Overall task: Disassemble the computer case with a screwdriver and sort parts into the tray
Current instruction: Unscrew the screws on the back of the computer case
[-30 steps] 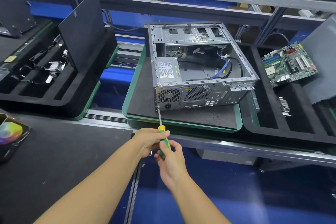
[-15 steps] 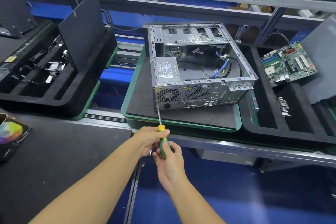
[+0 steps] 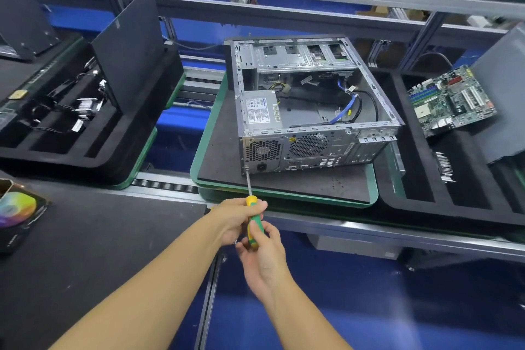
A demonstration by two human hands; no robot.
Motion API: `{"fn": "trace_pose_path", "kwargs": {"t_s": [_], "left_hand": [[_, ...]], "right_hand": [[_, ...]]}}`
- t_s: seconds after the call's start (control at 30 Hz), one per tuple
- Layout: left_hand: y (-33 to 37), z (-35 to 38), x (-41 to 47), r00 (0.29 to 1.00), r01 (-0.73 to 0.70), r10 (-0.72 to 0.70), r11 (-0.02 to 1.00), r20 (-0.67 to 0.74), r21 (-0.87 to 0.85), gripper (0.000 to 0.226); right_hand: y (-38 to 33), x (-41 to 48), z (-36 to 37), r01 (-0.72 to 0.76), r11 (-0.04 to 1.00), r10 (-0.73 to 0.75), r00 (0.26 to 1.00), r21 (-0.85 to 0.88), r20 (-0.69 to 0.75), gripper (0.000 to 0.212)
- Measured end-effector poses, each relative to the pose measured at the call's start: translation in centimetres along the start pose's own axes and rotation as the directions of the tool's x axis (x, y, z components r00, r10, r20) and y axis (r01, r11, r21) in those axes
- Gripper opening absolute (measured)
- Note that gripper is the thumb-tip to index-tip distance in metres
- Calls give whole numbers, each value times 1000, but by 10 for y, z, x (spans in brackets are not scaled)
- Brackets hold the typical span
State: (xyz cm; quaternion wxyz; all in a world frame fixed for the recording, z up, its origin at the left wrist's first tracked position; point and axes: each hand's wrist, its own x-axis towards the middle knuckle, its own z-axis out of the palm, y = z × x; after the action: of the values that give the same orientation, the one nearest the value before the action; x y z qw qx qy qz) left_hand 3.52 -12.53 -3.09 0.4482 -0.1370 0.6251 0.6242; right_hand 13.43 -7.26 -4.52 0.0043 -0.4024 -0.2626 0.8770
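Conveyor (image 3: 164,185) (green pallet (image 3: 287,195), foam trays (image 3: 426,209) atop)

Yellow-and-green screwdriver (image 3: 255,220); silver computer case (image 3: 338,150) with honeycomb-patterned vents (image 3: 263,149); green motherboard (image 3: 451,99) at three o'clock; black tray (image 3: 113,163) at nine o'clock.

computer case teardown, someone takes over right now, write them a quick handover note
Left hand: grips the upper part of the screwdriver handle.
Right hand: grips the handle's lower end.
The screwdriver tip sits at the lower left corner of the computer case rear panel, by the power supply.
Done: the case is open on top, and the motherboard lies in the right foam tray.
Left: the power supply and cables are still inside. Free them and sort them into the tray.
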Motion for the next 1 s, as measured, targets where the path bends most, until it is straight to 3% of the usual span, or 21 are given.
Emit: {"fn": "trace_pose_path", "kwargs": {"t_s": [0.1, 0.2, 0.4, 0.53, 0.6, 0.73, 0.87, 0.93, 1.0], "left_hand": [[2, -7, 1, 1000, 7, -7, 997, -2, -82, 21], [0, -14, 2, 999, 20, -18, 998, 38, -57, 19], [0, -9, 2, 999, 3, -1, 999, 38, -37, 23], [-3, -3, 5, 998, -30, 28, 999, -64, -31, 31], [-5, -5, 7, 996, -50, 42, 993, -75, -105, 32], [-5, -13, 9, 997, -69, 65, 986, -31, -153, 28], [-4, -15, 10, 996, -41, 55, 979, 64, -200, 23], [-2, -12, 10, 996, -19, 32, 988, 83, -155, 14], [-4, -9, 10, 997, -28, 34, 997, 69, -78, 20]], "right_hand": [[-2, -1, 0, -59, 994, 56, 998, 90, 38, 34], [-6, -2, -2, -160, 974, 149, 986, 163, 76, 52], [-10, 3, -2, -25, 999, 25, 1000, 38, 1, 19], [-5, 5, -3, 5, 999, -5, 1000, -39, 3, 29], [-6, 5, -5, -21, 1000, 21, 1000, 22, 20, 30], [-11, 6, -8, -177, 973, 171, 984, 150, 48, 54], [-11, 10, -7, -104, 990, 106, 994, 94, -16, 30], [-11, 10, -8, -50, 997, 52, 998, 58, -33, 14], [-11, 11, -9, -34, 999, 35, 999, 37, -19, 11]]}}
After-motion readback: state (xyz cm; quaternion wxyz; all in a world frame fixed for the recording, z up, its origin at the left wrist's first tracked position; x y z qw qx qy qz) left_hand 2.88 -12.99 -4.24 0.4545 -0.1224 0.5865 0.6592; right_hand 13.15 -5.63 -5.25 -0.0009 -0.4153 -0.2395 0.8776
